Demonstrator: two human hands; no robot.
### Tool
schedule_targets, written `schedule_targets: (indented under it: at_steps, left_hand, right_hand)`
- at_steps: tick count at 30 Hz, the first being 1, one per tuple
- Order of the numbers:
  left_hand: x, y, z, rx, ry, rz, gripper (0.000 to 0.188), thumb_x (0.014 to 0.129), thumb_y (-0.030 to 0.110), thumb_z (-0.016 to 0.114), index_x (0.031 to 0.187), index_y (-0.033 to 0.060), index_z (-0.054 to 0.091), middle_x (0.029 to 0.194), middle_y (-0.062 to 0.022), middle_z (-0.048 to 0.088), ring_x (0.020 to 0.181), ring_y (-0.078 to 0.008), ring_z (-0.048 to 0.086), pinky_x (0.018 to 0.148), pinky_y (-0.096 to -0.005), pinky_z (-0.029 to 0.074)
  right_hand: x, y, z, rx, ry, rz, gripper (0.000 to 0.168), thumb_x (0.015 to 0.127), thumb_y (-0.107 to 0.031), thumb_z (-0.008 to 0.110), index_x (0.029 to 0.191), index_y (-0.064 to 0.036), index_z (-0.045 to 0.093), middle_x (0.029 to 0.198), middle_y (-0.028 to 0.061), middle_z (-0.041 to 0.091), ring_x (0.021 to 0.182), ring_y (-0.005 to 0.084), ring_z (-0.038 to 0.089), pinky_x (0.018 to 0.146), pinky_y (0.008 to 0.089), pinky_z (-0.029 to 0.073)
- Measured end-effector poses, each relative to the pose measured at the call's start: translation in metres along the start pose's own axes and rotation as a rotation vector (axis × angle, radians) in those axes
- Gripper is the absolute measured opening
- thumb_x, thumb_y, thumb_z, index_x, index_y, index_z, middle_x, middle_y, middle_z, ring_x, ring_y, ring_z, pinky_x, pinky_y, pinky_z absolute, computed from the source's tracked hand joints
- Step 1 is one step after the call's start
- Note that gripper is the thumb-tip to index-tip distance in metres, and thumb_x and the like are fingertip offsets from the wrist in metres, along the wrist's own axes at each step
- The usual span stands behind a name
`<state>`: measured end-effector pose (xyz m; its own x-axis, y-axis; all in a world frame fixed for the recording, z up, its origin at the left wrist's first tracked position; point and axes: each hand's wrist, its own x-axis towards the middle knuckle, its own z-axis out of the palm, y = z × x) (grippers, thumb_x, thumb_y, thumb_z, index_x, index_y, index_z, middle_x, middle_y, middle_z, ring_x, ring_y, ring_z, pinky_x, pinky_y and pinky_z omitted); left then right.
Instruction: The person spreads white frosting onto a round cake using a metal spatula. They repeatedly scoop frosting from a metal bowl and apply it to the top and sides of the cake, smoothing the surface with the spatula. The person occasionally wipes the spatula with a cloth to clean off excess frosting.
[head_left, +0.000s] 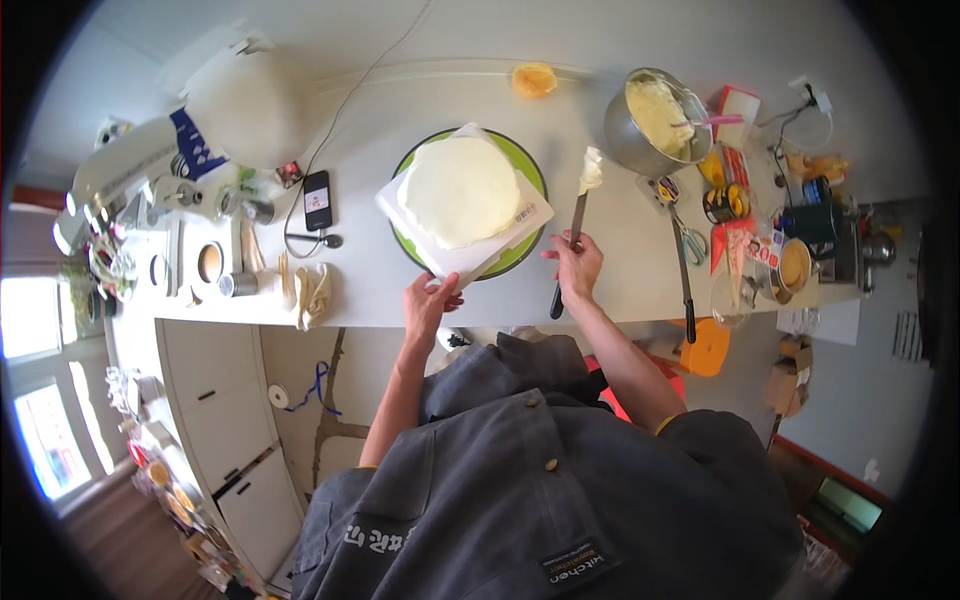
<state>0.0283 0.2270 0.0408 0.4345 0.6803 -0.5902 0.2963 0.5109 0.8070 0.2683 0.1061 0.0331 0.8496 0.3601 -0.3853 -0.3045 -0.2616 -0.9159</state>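
Note:
A round cake (459, 191) coated in pale cream sits on a square white cake board (454, 264), which bears printing. The board lies on a round green turntable (406, 244) with a dark rim. At the board's near corner, my left hand (429, 301) has its thumb on top and its other fingers partly hidden underneath. To the right of the cake, my right hand (579, 268) grips an icing spatula (578, 217) with a black handle. A lump of cream (591, 169) clings to its far end, apart from the cake.
A steel bowl (621, 135) of cream holds a pink-handled spatula (712, 120). A long knife (682, 262) overhangs the table's front edge beside scissors (696, 246). A phone (317, 201) and folded cloth (313, 295) lie left. A yellowish cake piece (534, 80) lies behind.

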Motion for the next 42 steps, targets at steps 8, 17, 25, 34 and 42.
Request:
schedule_targets:
  at_steps: [8, 17, 25, 34, 42]
  left_hand:
    - [0.007, -0.002, -0.019, -0.132, 0.209, -0.014, 0.077, 0.093, 0.025, 0.078, 0.151, -0.0067, 0.037, 0.119, -0.0214, 0.067, 0.099, -0.03, 0.072, 0.087, -0.0401, 0.06]
    - [0.02, 0.018, -0.02, 0.141, 0.231, 0.083, 0.068, 0.093, 0.015, 0.076, 0.145, -0.015, 0.045, 0.087, -0.0194, 0.074, 0.063, -0.0202, 0.071, 0.059, -0.0305, 0.06]
    - [0.015, 0.029, -0.01, 0.228, 0.327, 0.088, 0.053, 0.092, 0.016, 0.076, 0.132, -0.0148, 0.059, 0.086, -0.0195, 0.076, 0.065, -0.0178, 0.073, 0.061, -0.0298, 0.06]
    - [0.013, 0.028, -0.007, 0.209, 0.303, 0.074, 0.055, 0.09, 0.015, 0.078, 0.127, -0.0208, 0.058, 0.088, -0.0201, 0.075, 0.066, -0.0194, 0.073, 0.06, -0.0294, 0.061]
    - [0.012, 0.026, -0.01, 0.095, 0.221, 0.014, 0.064, 0.087, 0.021, 0.083, 0.128, -0.0208, 0.057, 0.093, -0.0237, 0.075, 0.073, -0.0224, 0.075, 0.064, -0.0302, 0.061]
  right_hand:
    - [-0.024, 0.008, 0.0, 0.129, -0.065, 0.051, 0.028, 0.096, -0.014, 0.07, 0.114, 0.002, 0.056, 0.097, 0.0136, 0.073, 0.078, 0.0221, 0.077, 0.035, 0.0268, 0.041]
    - [-0.002, 0.0, 0.011, -0.055, -0.003, 0.003, 0.023, 0.093, -0.017, 0.071, 0.108, -0.001, 0.065, 0.068, 0.0052, 0.062, 0.043, 0.0124, 0.049, 0.035, 0.0313, 0.04]
    - [0.007, -0.017, 0.018, -0.113, -0.011, -0.043, 0.02, 0.091, -0.009, 0.068, 0.107, 0.002, 0.063, 0.064, 0.0068, 0.061, 0.04, 0.0133, 0.049, 0.036, 0.0325, 0.038]
    - [0.013, -0.018, 0.02, -0.127, -0.023, -0.086, 0.018, 0.092, -0.01, 0.069, 0.105, 0.001, 0.063, 0.065, 0.0071, 0.063, 0.039, 0.0132, 0.049, 0.037, 0.0327, 0.035]
    - [0.024, -0.013, 0.016, -0.158, 0.007, -0.102, 0.021, 0.092, -0.012, 0.072, 0.106, 0.002, 0.064, 0.067, 0.0039, 0.062, 0.046, 0.0117, 0.053, 0.04, 0.0327, 0.038]
